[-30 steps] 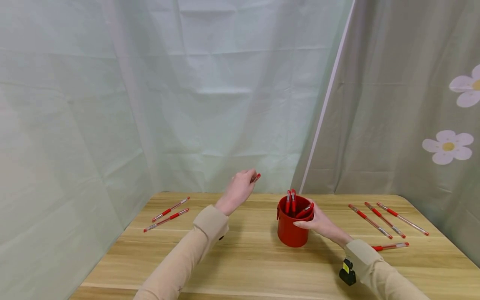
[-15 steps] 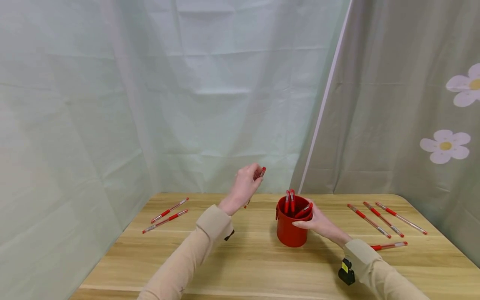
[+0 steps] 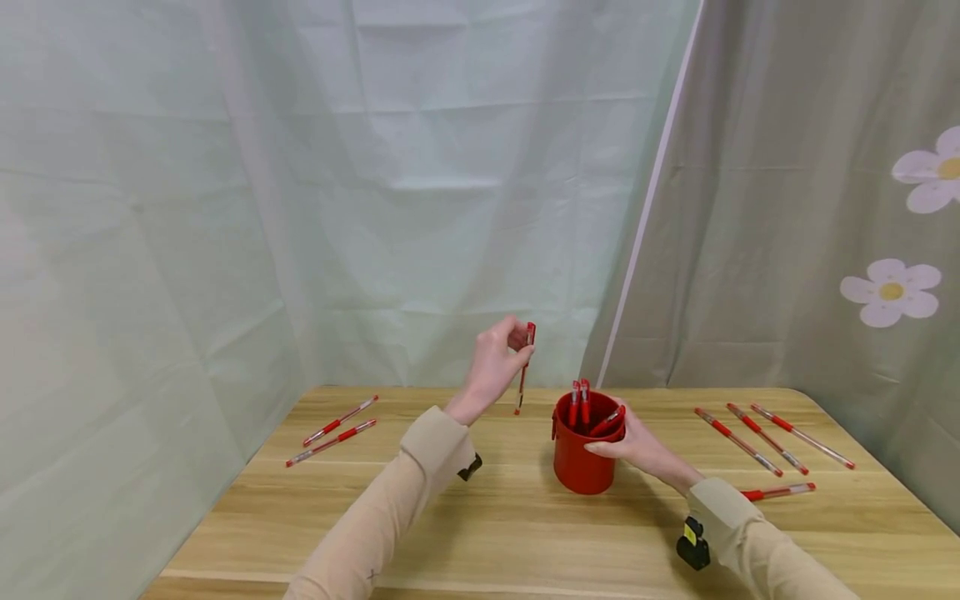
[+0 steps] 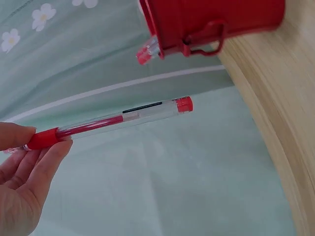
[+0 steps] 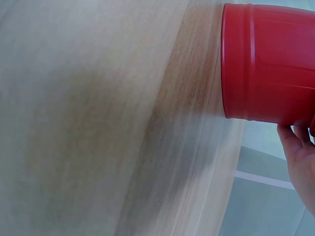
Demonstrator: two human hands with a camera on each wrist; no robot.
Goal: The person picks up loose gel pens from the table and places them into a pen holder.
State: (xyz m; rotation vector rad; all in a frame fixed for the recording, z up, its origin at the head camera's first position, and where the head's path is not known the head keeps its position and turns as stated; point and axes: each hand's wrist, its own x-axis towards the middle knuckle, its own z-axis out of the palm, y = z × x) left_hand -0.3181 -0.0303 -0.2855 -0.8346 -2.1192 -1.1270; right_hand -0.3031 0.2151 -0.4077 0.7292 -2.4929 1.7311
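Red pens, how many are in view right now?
10: one pen in the left hand, three pens in the red cup, two pens on the table at left, three pens at right, plus one pen partly behind the right sleeve. The red cup may hide more.

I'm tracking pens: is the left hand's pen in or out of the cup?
Out: the left hand holds the pen clear of the cup.

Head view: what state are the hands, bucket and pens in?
Red bucket, upright, three pens showing inside.
Right hand, gripping the bucket.
Left hand, pinching one gel pen.
That gel pen, nearly upright, outside the bucket.
Two pens at left, lying flat.
Four pens at right, lying flat, one partly behind the sleeve.
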